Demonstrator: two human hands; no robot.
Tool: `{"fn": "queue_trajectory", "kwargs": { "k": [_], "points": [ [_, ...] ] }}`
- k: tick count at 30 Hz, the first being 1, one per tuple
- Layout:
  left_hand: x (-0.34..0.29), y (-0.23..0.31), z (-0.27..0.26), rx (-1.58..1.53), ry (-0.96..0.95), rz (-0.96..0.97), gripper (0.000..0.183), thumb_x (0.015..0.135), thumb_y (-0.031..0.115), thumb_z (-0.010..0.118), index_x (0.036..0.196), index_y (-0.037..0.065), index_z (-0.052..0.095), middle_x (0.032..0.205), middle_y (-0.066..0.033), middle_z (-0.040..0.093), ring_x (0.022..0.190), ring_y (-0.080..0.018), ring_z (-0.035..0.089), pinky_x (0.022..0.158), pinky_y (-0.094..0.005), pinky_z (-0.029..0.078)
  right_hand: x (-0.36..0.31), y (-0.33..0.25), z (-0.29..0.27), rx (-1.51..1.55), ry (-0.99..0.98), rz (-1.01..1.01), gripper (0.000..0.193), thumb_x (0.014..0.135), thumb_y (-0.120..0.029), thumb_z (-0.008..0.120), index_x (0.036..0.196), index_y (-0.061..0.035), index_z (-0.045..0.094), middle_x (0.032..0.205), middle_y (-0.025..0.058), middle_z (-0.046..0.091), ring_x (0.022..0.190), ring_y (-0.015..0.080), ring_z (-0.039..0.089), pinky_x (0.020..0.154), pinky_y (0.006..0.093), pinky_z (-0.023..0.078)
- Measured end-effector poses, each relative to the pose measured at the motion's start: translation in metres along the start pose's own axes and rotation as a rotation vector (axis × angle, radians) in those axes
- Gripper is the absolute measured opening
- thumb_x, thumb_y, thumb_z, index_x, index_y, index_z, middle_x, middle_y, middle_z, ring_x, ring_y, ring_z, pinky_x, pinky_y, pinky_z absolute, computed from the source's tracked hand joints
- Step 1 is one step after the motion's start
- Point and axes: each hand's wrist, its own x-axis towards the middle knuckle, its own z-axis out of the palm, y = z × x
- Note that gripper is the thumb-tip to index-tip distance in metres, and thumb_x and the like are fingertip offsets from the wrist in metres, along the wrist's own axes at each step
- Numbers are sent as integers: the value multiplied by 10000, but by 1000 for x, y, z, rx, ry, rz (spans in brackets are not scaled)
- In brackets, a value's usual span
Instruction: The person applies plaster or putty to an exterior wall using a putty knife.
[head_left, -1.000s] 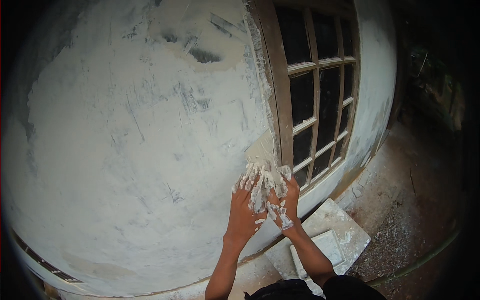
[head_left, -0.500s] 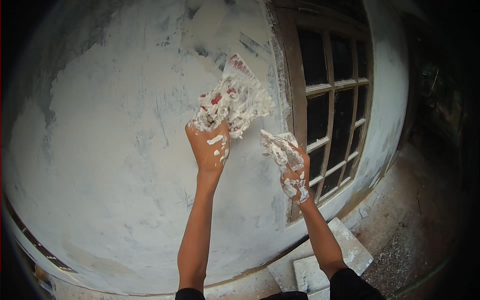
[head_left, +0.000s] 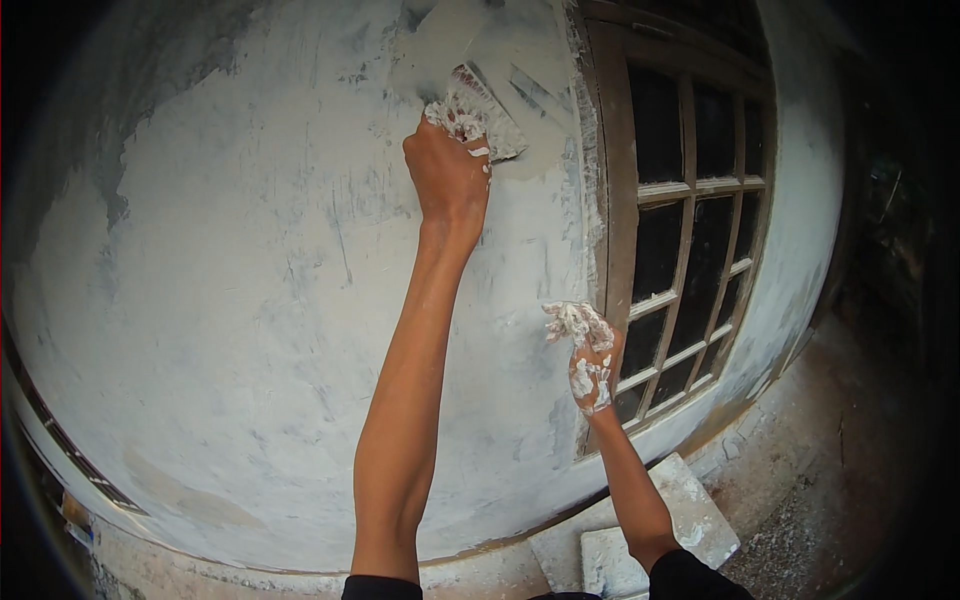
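Note:
My left hand [head_left: 448, 172] is closed round a putty knife [head_left: 492, 115] and reaches high on the wall. Its wide blade lies against the wall near the window frame, and thick white putty covers much of it. Lower and to the right, my right hand [head_left: 590, 350] is coated in white putty, its fingers bent together. Whatever it may hold is hidden by the putty. The wall [head_left: 270, 300] is grey-white with patchy, smeared filler and dark scratches.
Right of the putty knife stands a brown wooden window [head_left: 620, 190] with dark panes. Pale slabs [head_left: 690, 510] lie at the wall's foot, beside rough gravelly ground [head_left: 800, 480]. A dark vent slot [head_left: 75, 465] runs low on the left.
My left hand has moved up with the putty knife, which now meets the wall and carries less putty on its face. My right hand has dropped slightly, away from the knife.

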Motion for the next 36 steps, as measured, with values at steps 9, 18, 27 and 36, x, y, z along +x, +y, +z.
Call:
{"fn": "queue_trajectory", "kwargs": {
  "k": [9,18,27,36],
  "points": [
    [-11,-11,-25,208,13,-31,32,706,-114,548,688,-140,551,634,-162,618,652,-215,669,449,-311,445,-25,14,-18,115,-42,128,169,884,-58,519,926,41,649,875,70,664,686,88,555,643,235,459],
    [-10,-20,-65,45,-48,-165,213,839,118,592,807,-66,489,615,-22,493,552,-90,426,479,-280,366,-25,1,-41,120,-48,176,171,874,-76,542,930,43,652,840,62,670,685,76,559,606,225,450],
    [-93,35,-17,62,-286,165,170,764,-54,495,919,-63,563,636,-108,544,544,-141,418,506,-313,388,35,-78,0,-371,-12,-309,452,843,-100,562,1258,52,466,1197,193,541,1015,248,574,911,354,434],
    [-89,38,-41,-170,-464,94,692,631,-163,506,1306,-20,461,923,-198,617,733,-238,595,630,-311,505,67,-69,29,-363,-223,-438,467,791,-104,518,1216,83,467,1142,280,531,1057,419,529,923,419,410]
  ]
}}
